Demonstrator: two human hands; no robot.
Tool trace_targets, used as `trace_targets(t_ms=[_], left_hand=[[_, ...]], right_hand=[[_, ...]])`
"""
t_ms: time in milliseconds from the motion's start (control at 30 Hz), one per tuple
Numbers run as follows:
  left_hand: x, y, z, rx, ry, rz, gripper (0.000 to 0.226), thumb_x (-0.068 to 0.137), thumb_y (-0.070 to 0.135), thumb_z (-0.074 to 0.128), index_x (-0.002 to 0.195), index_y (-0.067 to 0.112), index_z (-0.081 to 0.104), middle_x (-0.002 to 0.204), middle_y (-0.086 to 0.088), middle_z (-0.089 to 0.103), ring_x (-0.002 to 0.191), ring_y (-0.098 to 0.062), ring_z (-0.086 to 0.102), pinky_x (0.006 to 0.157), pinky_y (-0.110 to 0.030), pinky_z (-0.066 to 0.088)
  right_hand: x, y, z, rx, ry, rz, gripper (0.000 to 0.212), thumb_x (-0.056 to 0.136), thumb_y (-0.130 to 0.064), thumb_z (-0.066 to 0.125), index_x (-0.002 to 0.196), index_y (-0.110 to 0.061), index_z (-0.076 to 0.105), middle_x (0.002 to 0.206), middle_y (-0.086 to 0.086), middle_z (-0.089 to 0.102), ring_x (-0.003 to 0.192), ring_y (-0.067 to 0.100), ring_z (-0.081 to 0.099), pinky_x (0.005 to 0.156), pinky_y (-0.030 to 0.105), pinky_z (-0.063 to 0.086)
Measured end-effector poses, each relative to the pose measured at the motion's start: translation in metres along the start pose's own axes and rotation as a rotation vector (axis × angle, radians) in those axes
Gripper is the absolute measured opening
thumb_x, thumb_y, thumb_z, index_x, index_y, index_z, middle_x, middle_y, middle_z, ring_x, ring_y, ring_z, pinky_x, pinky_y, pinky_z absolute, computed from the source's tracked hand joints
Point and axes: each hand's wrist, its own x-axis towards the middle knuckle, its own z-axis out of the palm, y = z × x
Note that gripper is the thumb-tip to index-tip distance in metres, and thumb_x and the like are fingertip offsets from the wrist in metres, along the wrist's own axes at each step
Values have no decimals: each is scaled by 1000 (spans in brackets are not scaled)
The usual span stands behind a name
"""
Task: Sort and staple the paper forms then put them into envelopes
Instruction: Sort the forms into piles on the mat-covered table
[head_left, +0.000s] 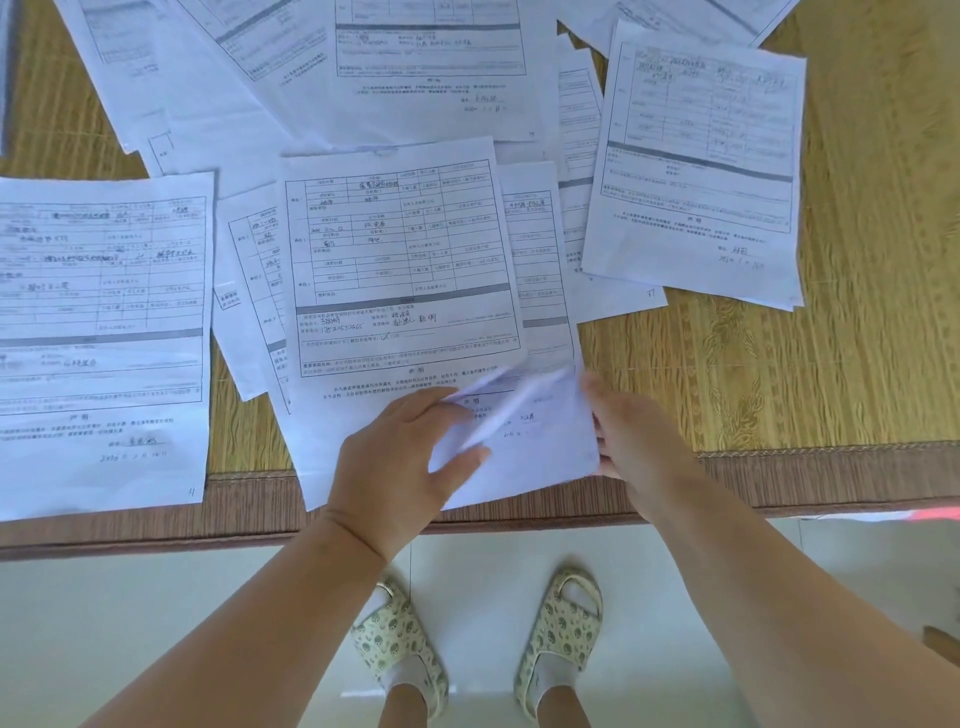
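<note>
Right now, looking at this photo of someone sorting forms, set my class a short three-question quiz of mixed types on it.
1. True or false: a stapler lies among the paper forms on the mat.
2. Which hands touch the middle pile? A) left hand only B) right hand only C) both
3. Fill in: the lifted sheet is at the pile's ____ right corner.

Key: 1 false, no stapler shows; 2 C; 3 lower.
</note>
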Motion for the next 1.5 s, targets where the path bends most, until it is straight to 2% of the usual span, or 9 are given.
trace_targets(t_ms=[133,333,467,667,867,1000,1233,1400,1500], left_hand=[[2,-1,-10,-183,22,-67,49,93,57,30,99,29,69,91,32,54,88,5,49,62,-8,35],[0,-12,-18,-440,-113,-124,83,79,85,13,120,35,65,121,33,53,111,19,45,89,3,28],[-4,-11,-20,-203,-134,-7,81,87,75,17,133,22,57,136,21,44,123,4,42,100,-15,35],[-9,-12,-30,-26,82,-21,58,93,43,41,135,5,51,143,-6,46,117,-15,47,95,-31,41],[-9,-20,-36,23,-245,29,52,93,48,37,126,16,61,140,-2,50,127,-18,43,106,-43,40],[0,-3,-48,11,-468,-109,20,96,32,48,97,29,68,156,10,25,143,-11,23,115,-25,11],[49,83,-126,-1405,-295,-728,61,82,62,41,121,20,62,115,1,70,111,-19,64,97,-38,46],[54,80,-175,-1022,93,-765,8,89,24,65,94,20,69,63,13,70,60,-9,63,57,-21,46],[46,59,-206,-950,231,-745,5,87,29,68,86,23,69,60,17,68,64,-9,61,57,-22,42]], right_hand=[[0,-4,-3,13,-22,79,55,95,-64,30,97,-24,68,93,1,76,89,18,71,71,31,54],[10,-23,0,3,-92,97,73,82,-82,28,106,-28,71,97,-2,75,93,19,70,87,39,54],[10,-35,12,-207,-67,45,12,93,-29,61,100,-20,67,94,-2,69,86,20,65,83,40,54],[-21,-47,2,-437,104,-189,22,94,-7,48,107,0,64,101,24,67,82,38,64,68,45,52],[-37,-65,-87,-278,420,-275,11,91,-17,54,97,-16,63,87,5,66,83,29,61,80,44,51],[-37,-76,-135,39,489,-217,18,87,-20,63,104,-23,66,93,-6,68,92,25,65,83,41,52],[-41,-99,-102,69,139,-216,21,92,-17,61,110,-24,68,110,0,72,103,25,67,96,51,49],[-64,-134,-49,-8,-96,-291,28,84,-33,68,112,-28,67,112,-4,72,106,21,66,96,50,50],[-80,-166,-25,-21,9,-405,37,79,-33,69,90,1,59,89,16,68,81,28,67,75,44,56]])
